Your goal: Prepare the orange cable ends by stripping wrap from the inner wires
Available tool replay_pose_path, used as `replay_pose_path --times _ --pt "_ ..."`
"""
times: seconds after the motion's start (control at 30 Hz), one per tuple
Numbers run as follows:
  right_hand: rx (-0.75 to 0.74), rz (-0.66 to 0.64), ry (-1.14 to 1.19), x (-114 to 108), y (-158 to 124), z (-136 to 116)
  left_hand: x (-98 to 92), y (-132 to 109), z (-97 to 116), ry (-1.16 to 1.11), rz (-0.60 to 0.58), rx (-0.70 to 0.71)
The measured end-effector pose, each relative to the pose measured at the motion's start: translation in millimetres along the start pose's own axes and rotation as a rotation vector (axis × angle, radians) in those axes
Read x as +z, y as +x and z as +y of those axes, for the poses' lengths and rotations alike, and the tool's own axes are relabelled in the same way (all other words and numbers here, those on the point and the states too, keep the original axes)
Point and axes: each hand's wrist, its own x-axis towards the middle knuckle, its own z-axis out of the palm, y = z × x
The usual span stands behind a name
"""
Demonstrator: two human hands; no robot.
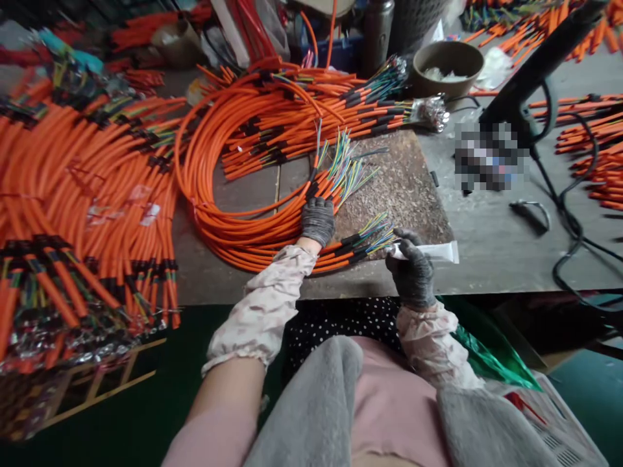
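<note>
Gloved left hand (317, 222) closed on coiled orange cables (253, 243), right hand (413, 272) gripping a white squeeze tube (423, 251), just beside coloured wire ends (377, 232), over the bench (487, 253)

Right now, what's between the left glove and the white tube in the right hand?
In the head view: ends of orange cables with black sleeves and fanned coloured wires lie between the left hand and the white tube pinched in the right hand.
</note>
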Motion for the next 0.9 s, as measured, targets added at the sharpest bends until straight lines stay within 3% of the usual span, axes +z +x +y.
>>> replay_pose_path --times 0.1,0.2,0.3,0.37,0.43,0.53,0.67,0.77,0.83,0.9 --pt "0.109 0.021 0.110 9 -5 -3 -16.1 -11 -7 -0.291 -0.030 0.064" --pt "0.143 -0.174 0.133 18 -2 -5 -32.7 -45 -19 -0.838 -0.158 0.146" --pt "0.046 -0.301 -0.026 33 7 -11 -51.6 -69 -25 -1.226 -0.440 0.117" --pt "-0.068 -0.248 -0.172 46 12 -17 -61.1 -75 -24 -1.336 -0.567 0.092" --pt "-0.207 -0.175 -0.300 56 17 -25 -66.1 -75 -22 -1.371 -0.616 0.100" --pt "-0.403 -0.111 -0.493 65 22 -35 -65.6 -79 -18 -1.305 -0.489 0.160" --pt "-0.541 -0.097 -0.644 73 20 -45 -54.4 -96 -12 -1.081 -0.072 0.221" --pt "-0.675 -0.073 -0.664 85 10 -52 -47.9 -104 -7 -1.024 0.193 0.126" --pt "-0.752 -0.060 -0.663 93 4 -56 -51.3 -105 -8 -1.143 0.271 0.038" --pt "-0.743 -0.049 -0.603 100 1 -59 -62.9 -105 -16 -1.324 0.254 0.043"
